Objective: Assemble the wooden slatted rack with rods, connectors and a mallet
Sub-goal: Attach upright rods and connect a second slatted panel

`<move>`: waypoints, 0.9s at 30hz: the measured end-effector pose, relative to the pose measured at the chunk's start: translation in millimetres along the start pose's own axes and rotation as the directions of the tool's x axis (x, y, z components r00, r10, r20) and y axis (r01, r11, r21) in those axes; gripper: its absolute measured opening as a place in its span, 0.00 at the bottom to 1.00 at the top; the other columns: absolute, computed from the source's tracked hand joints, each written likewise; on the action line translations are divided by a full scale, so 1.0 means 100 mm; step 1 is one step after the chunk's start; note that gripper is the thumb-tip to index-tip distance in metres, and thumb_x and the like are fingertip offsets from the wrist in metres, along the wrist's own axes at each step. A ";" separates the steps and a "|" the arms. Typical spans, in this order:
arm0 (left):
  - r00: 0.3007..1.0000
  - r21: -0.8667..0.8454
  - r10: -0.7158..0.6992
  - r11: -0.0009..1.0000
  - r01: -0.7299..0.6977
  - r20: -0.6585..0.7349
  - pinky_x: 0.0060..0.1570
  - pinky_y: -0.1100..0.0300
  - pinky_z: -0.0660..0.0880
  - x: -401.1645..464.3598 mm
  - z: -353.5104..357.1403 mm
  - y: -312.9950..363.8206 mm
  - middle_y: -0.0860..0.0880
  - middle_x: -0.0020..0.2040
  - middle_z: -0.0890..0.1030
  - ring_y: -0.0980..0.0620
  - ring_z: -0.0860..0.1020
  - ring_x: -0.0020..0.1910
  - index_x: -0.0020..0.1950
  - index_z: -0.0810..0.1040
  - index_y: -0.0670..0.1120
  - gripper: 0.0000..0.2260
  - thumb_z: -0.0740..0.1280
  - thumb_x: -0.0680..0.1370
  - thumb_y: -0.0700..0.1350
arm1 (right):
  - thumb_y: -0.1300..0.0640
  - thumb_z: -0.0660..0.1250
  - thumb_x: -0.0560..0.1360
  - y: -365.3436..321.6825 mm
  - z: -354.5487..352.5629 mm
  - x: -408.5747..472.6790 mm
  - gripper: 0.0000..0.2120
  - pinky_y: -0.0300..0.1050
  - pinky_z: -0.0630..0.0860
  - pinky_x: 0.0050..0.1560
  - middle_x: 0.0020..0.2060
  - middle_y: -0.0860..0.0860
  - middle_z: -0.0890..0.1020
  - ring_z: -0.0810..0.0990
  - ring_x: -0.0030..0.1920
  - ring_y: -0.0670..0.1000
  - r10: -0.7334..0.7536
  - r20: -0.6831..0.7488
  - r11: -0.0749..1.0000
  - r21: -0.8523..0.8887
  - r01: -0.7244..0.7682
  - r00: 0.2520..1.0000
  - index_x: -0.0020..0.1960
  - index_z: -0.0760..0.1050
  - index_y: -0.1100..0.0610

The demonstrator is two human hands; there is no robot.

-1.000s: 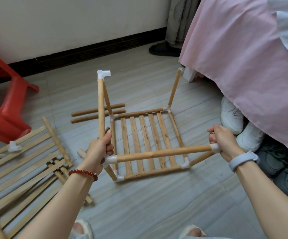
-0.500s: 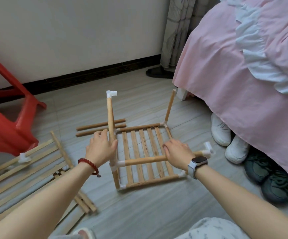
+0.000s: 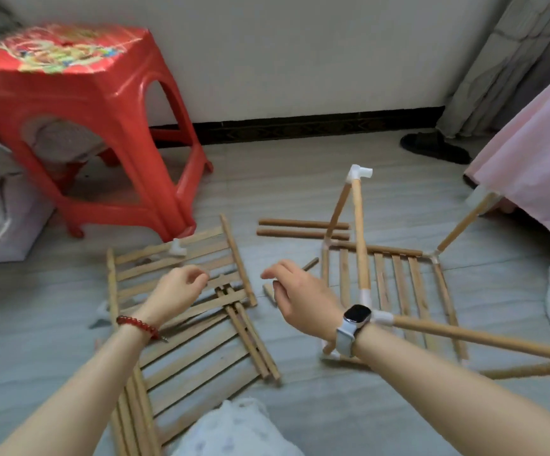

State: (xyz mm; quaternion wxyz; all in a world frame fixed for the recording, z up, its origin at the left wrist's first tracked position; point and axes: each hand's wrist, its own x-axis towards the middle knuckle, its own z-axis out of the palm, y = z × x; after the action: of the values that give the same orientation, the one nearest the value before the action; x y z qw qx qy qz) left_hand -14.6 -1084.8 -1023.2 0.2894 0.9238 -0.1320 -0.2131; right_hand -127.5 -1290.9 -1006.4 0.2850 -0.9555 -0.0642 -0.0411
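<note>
A person sits on a grey tiled floor [image 3: 300, 406], both forearms stretched fwd. Left hand [image 3: 178, 291] w/ a red bead bracelet hovers over a loose slat panel [image 3: 181, 311]; fingers loosely curled, holding nothing. Right hand [image 3: 303, 299] w/ a white smartwatch hangs beside it, a gap between the two; fingers relaxed & bent, also holding nothing. Whether either hand touches wood below, can't tell.

Open room: bare floor runs ahead of both hands up to the dark skirting at the wall, & more bare floor sits near the person's right forearm. Left of the left hand, a red plastic stool [image 3: 96, 103] stands close behind the slat panel's far edge. Far right of the right hand, a pink bed cover [image 3: 536, 159] hangs down & hems that side in; a dark slipper [image 3: 434, 148] lies near the curtain beyond it.

The part-built rack [image 3: 388, 284] stands just right of the right hand: a slatted base flat on the floor w/ white corner connectors, rods rising from the corners. One upright rod [image 3: 359, 232] carries a white elbow connector [image 3: 359, 172] on top. A long rod [image 3: 480, 337] runs out rightward from a white joint right by the watch wrist. Two spare rods [image 3: 300, 228] lie side by side on the floor ahead of the right hand. A small white connector [image 3: 177, 249] rests on the loose panel, ahead of the left hand.
</note>
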 end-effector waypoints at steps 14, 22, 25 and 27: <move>0.972 0.112 -0.130 0.982 0.154 -0.197 0.64 0.50 0.67 1.28 0.25 -1.69 0.43 0.72 0.61 0.44 0.65 0.68 0.75 0.61 0.49 0.23 0.60 0.80 0.42 | 0.57 0.52 0.80 0.63 1.91 1.33 0.14 0.52 0.75 0.54 0.58 0.53 0.75 0.77 0.53 0.56 0.422 0.313 0.896 0.000 -0.444 0.851 0.62 0.70 0.54; 0.939 0.244 -0.196 0.932 0.268 -0.281 0.62 0.43 0.64 2.34 0.42 -1.99 0.39 0.67 0.66 0.36 0.65 0.63 0.64 0.73 0.49 0.13 0.59 0.80 0.44 | 0.59 0.52 0.80 0.88 2.10 1.79 0.14 0.48 0.73 0.54 0.58 0.54 0.75 0.76 0.54 0.55 0.441 0.316 0.884 0.010 -0.468 0.840 0.62 0.70 0.57; 0.888 0.021 -0.147 0.985 0.173 -0.435 0.54 0.52 0.69 2.32 0.46 -2.06 0.39 0.57 0.72 0.36 0.73 0.55 0.54 0.77 0.42 0.07 0.64 0.77 0.40 | 0.60 0.53 0.80 0.91 2.10 1.77 0.14 0.49 0.73 0.55 0.57 0.54 0.76 0.76 0.54 0.55 0.451 0.312 0.875 0.031 -0.483 0.836 0.62 0.71 0.57; 0.839 -0.130 -0.123 0.990 0.064 -0.530 0.52 0.61 0.67 2.22 0.39 -1.95 0.43 0.55 0.77 0.44 0.75 0.54 0.52 0.78 0.42 0.05 0.66 0.77 0.41 | 0.60 0.54 0.80 0.89 2.10 1.74 0.13 0.47 0.73 0.56 0.57 0.53 0.77 0.76 0.54 0.53 0.436 0.292 0.874 0.087 -0.478 0.851 0.62 0.71 0.57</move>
State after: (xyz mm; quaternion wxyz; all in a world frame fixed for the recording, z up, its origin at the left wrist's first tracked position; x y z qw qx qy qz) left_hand 185.1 -1029.4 -1237.7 0.3529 0.9350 0.0109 0.0329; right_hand 66.6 -1232.1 -1209.7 0.3494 -0.9146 0.1252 0.1602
